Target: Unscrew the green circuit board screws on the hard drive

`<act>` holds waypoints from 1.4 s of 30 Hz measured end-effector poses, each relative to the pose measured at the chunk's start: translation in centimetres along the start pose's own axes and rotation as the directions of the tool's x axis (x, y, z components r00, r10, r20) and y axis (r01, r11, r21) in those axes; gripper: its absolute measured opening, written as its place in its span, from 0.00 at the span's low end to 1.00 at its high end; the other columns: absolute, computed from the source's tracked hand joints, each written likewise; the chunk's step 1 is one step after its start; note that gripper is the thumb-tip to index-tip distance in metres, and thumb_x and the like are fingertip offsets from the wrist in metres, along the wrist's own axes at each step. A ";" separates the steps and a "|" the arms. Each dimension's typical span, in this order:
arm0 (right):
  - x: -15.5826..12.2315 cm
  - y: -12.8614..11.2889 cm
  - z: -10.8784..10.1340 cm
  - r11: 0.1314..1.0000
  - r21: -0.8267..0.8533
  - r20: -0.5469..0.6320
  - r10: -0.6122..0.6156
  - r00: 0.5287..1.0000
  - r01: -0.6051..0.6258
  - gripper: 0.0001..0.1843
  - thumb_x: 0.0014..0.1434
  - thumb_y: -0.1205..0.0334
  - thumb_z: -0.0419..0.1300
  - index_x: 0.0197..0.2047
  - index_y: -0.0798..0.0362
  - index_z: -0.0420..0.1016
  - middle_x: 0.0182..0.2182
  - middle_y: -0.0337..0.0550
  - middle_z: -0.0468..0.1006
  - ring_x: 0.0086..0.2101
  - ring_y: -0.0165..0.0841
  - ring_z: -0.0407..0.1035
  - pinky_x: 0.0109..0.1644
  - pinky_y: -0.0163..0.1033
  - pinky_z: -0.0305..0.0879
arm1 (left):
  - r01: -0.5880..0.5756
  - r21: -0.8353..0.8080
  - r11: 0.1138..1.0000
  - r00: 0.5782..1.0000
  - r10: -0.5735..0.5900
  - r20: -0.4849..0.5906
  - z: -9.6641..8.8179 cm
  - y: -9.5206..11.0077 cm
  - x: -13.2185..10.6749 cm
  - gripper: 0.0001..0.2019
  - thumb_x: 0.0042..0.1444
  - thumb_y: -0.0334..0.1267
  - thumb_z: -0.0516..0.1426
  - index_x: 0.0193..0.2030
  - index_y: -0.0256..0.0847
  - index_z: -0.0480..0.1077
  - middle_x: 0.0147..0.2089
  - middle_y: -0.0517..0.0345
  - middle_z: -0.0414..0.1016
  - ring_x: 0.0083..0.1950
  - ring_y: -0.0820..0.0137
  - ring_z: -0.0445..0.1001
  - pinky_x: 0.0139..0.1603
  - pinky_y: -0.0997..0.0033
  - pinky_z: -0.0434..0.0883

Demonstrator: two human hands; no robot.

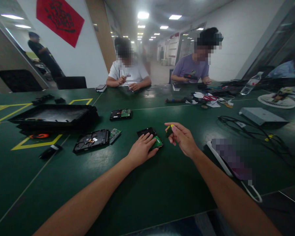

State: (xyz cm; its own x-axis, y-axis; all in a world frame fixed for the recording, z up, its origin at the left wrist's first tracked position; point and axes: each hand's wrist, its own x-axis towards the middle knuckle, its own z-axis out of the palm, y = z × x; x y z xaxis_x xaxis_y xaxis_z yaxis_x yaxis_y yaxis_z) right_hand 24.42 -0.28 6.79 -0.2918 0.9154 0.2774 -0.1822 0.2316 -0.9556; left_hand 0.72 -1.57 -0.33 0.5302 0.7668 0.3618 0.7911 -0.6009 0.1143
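My left hand (141, 150) lies flat with its fingers stretched over a small black hard drive with a green circuit board (151, 136) on the dark green table (147, 183). My right hand (182, 137) hovers just right of the drive, its fingers pinched round a small black and yellow tool (169, 129). An opened larger hard drive (92, 140) with a green board beside it lies to the left. Another drive (120, 114) sits farther back.
A black tray (54, 116) stands at the left on yellow floor-style markings. Cables (258, 134), a grey box (262, 115) and a blurred-out item (232, 159) lie at the right. Two people sit across the table working with small parts; a bottle (251, 83) stands far right.
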 end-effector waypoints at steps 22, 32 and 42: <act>0.0 -0.1 0.0 0.999 -0.045 -0.003 -0.024 1.000 0.024 0.19 0.69 0.44 0.60 0.49 0.50 0.80 0.44 0.45 0.81 0.25 0.25 0.72 0.21 0.31 0.61 | -0.001 -0.031 1.000 1.000 0.000 -0.024 0.1 0.0 0.0 0.26 0.71 0.52 0.55 0.69 0.39 0.69 0.72 0.41 0.68 0.76 0.50 0.62 0.74 0.42 0.62; 0.1 0.3 -0.2 1.000 -0.008 -0.008 -0.009 1.000 0.009 0.21 0.70 0.42 0.59 0.54 0.48 0.79 0.41 0.43 0.80 0.24 0.25 0.68 0.20 0.31 0.57 | -0.009 -0.029 1.000 0.999 0.008 -0.037 0.5 -0.4 -0.2 0.26 0.71 0.53 0.55 0.69 0.40 0.69 0.72 0.43 0.68 0.76 0.51 0.62 0.75 0.42 0.61; 0.0 -0.1 0.2 0.998 0.068 0.011 0.010 1.000 -0.010 0.19 0.69 0.43 0.60 0.48 0.51 0.78 0.45 0.48 0.82 0.27 0.29 0.75 0.25 0.33 0.66 | -0.005 -0.013 1.000 1.000 0.004 -0.029 0.1 0.0 -0.1 0.26 0.71 0.52 0.55 0.68 0.40 0.70 0.71 0.42 0.69 0.76 0.51 0.62 0.74 0.43 0.62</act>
State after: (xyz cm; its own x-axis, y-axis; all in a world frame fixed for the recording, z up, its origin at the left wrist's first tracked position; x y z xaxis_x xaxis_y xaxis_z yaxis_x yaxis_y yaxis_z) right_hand 24.27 -0.36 6.89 -0.3040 0.9138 0.2694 -0.2429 0.1990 -0.9494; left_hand 0.68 -1.60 -0.44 0.5246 0.7572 0.3891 0.7844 -0.6076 0.1248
